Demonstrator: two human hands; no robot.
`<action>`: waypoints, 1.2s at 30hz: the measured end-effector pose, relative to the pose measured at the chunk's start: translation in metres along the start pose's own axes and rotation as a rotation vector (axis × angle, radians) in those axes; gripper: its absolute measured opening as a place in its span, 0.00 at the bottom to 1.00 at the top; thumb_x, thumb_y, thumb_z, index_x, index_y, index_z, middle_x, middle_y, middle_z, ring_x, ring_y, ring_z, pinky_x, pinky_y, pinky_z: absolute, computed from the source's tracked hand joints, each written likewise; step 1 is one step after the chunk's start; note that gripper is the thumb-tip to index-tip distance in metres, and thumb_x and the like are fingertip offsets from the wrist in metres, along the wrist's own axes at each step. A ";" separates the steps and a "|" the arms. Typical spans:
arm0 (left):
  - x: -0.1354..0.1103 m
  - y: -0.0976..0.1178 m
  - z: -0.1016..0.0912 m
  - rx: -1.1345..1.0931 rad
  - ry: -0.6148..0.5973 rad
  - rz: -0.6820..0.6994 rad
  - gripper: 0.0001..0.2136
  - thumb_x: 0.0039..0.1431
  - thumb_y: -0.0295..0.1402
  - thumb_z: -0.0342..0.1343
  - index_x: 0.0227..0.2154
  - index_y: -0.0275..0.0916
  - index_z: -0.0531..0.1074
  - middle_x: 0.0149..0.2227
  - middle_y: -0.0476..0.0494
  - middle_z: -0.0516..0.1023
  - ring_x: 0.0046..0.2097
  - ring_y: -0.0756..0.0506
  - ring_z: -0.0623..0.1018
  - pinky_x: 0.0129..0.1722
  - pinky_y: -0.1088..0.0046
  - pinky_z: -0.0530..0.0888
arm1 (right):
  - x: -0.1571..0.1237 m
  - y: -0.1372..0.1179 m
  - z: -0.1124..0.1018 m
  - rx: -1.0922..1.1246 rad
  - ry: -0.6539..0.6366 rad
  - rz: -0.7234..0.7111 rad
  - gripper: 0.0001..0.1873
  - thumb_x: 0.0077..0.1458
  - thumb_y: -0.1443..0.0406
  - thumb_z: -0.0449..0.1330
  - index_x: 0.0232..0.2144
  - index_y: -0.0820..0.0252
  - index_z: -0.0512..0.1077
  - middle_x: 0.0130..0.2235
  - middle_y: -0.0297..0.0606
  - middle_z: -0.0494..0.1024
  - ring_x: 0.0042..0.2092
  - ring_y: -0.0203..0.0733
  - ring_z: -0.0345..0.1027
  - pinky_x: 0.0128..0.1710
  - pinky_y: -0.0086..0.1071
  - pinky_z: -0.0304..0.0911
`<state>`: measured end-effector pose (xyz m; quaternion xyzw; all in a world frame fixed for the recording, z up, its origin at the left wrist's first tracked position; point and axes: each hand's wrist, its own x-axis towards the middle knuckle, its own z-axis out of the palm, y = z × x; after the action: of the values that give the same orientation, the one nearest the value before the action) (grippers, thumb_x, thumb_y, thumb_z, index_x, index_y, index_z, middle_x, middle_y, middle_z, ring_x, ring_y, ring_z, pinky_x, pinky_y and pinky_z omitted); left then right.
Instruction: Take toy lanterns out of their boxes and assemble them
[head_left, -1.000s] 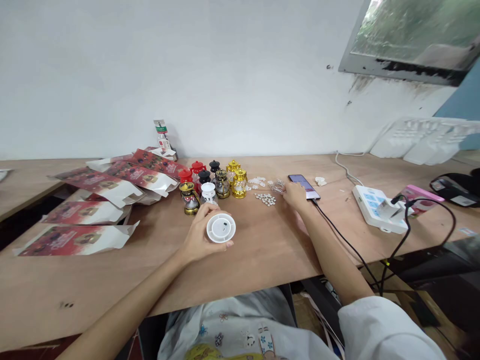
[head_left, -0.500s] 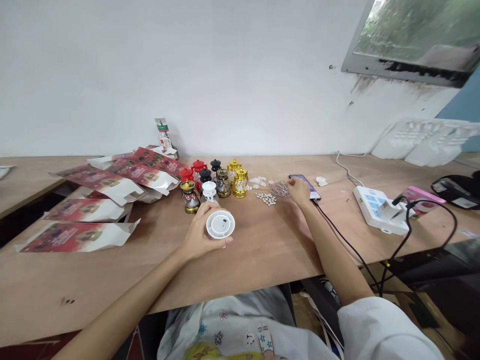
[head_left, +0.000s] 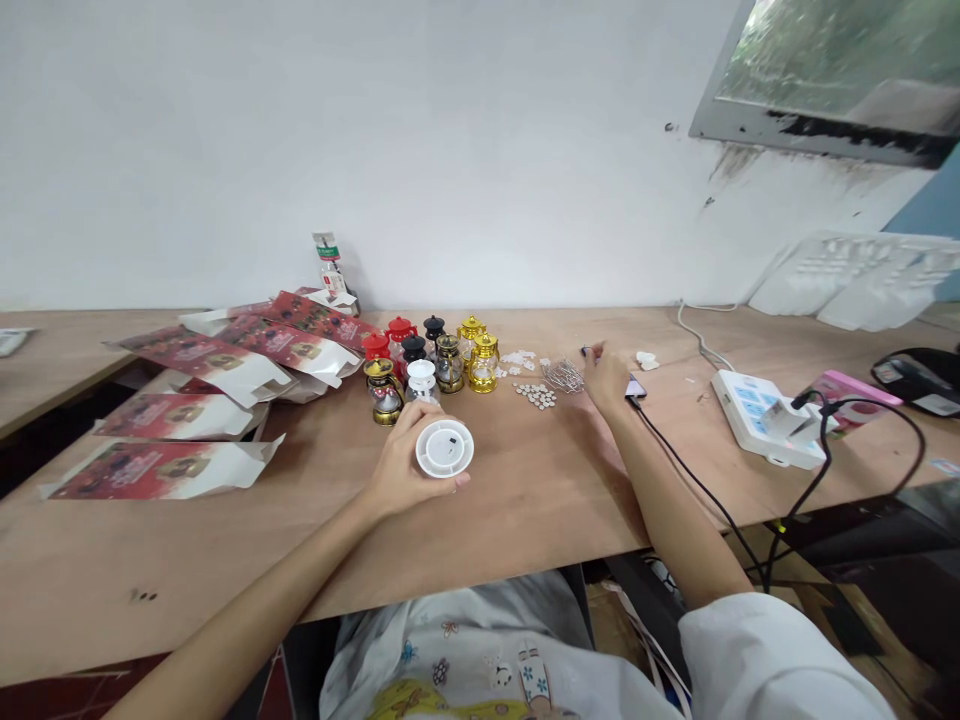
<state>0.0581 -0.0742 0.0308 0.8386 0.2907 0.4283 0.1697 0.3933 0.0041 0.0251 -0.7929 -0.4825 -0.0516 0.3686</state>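
Note:
My left hand (head_left: 405, 455) is wrapped round a white round-based piece (head_left: 445, 448), its flat underside with a small dark switch turned up towards me. Just behind that hand is a white miniature lantern (head_left: 421, 378); whether it joins the held piece, I cannot tell. My right hand (head_left: 607, 380) is over a phone (head_left: 636, 388) and covers most of it, fingers bent together; anything between them is hidden. Left of it lie thin metal wire pieces (head_left: 562, 376), small round silvery discs (head_left: 536, 396) and small white pieces (head_left: 517, 358).
Several small lanterns, such as a gold one (head_left: 484, 365) and a red one (head_left: 376, 347), stand mid-table. Printed red cartons (head_left: 161, 468) lie flat at left. A black cable (head_left: 690, 483) runs from the phone past a white power strip (head_left: 765, 415). A tube (head_left: 328, 262) stands against the wall.
My right hand has moved from the edge of the wire pieces slightly right, over the phone, now covering more of it. My left hand keeps the white piece in the same pose.

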 end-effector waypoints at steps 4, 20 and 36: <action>0.000 0.001 0.000 -0.005 0.074 0.043 0.23 0.41 0.41 0.66 0.41 0.39 0.71 0.39 0.42 0.69 0.43 0.42 0.72 0.44 0.64 0.70 | 0.002 -0.003 -0.001 0.282 0.076 -0.039 0.14 0.60 0.59 0.47 0.39 0.63 0.66 0.39 0.46 0.76 0.38 0.43 0.70 0.42 0.35 0.60; 0.005 0.004 -0.008 -0.359 0.227 -0.282 0.24 0.41 0.46 0.64 0.38 0.37 0.69 0.37 0.42 0.74 0.39 0.43 0.75 0.38 0.67 0.72 | -0.063 -0.051 -0.005 0.190 -0.743 -0.938 0.05 0.50 0.66 0.61 0.32 0.59 0.72 0.40 0.40 0.73 0.39 0.42 0.69 0.42 0.37 0.64; 0.008 0.004 -0.002 -0.540 0.167 -0.408 0.22 0.41 0.41 0.66 0.38 0.40 0.66 0.37 0.43 0.78 0.41 0.41 0.77 0.35 0.68 0.74 | -0.067 -0.051 0.006 0.615 -0.550 -0.759 0.32 0.50 0.57 0.63 0.55 0.56 0.60 0.50 0.45 0.72 0.51 0.46 0.67 0.52 0.46 0.63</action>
<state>0.0611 -0.0721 0.0388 0.6502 0.3415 0.5143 0.4429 0.3158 -0.0274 0.0188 -0.4036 -0.8054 0.1713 0.3989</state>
